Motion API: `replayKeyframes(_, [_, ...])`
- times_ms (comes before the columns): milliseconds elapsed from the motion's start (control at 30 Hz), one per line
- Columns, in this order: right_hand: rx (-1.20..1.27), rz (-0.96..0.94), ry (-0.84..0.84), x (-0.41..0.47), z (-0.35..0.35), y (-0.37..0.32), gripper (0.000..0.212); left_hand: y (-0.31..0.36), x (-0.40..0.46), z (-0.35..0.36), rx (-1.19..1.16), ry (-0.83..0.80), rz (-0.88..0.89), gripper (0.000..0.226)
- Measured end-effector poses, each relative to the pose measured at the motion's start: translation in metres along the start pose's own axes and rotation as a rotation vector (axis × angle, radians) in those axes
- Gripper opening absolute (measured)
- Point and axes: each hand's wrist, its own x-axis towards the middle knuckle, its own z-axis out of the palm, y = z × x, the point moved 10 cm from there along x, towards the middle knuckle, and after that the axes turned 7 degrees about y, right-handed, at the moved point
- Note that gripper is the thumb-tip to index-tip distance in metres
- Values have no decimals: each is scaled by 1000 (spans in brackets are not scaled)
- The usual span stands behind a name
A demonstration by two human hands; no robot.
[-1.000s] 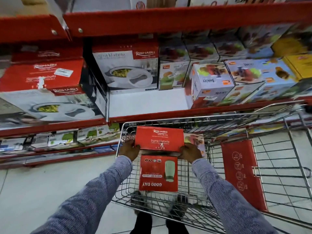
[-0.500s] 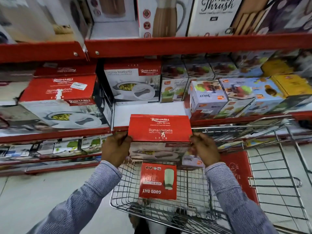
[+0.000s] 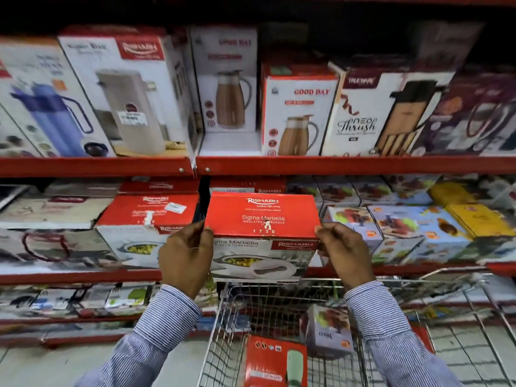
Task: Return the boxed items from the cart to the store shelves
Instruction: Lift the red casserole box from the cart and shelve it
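I hold a red and white casserole box [image 3: 262, 219] level between both hands, above the wire cart [image 3: 279, 303] and in front of the middle shelf [image 3: 83, 276]. My left hand [image 3: 185, 255] grips its left end and my right hand [image 3: 344, 254] grips its right end. A matching casserole box [image 3: 145, 219] sits on that shelf just to the left, and another [image 3: 248, 188] stands behind the held one. In the cart lie a red flask box [image 3: 275, 361] and a small juicer box [image 3: 329, 331].
Tall jug and flask boxes [image 3: 296, 113] fill the upper shelf [image 3: 335, 164]. Juicer boxes [image 3: 418, 230] crowd the middle shelf to the right. Low shelves [image 3: 69, 303] with flat packs run along the left, above a pale tiled floor [image 3: 42, 364].
Both hands have lifted the casserole box out of the cart up to the height of the middle shelf. My view has tilted upward, and the upper shelf of jug boxes now shows.
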Motion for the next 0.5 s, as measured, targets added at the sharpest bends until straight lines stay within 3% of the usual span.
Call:
replayKeyframes(200, [3,5,-48,25,34,13,10,-17,18,18,11,-48,-19,32])
replayKeyframes(333, [-11,57,-94,39,56,35,28,-33,24,34,32,-77,-32,34])
replayKeyframes(500, [-60,105,-155,46,80,55,35,-55,30,48,52,-106,-48,35])
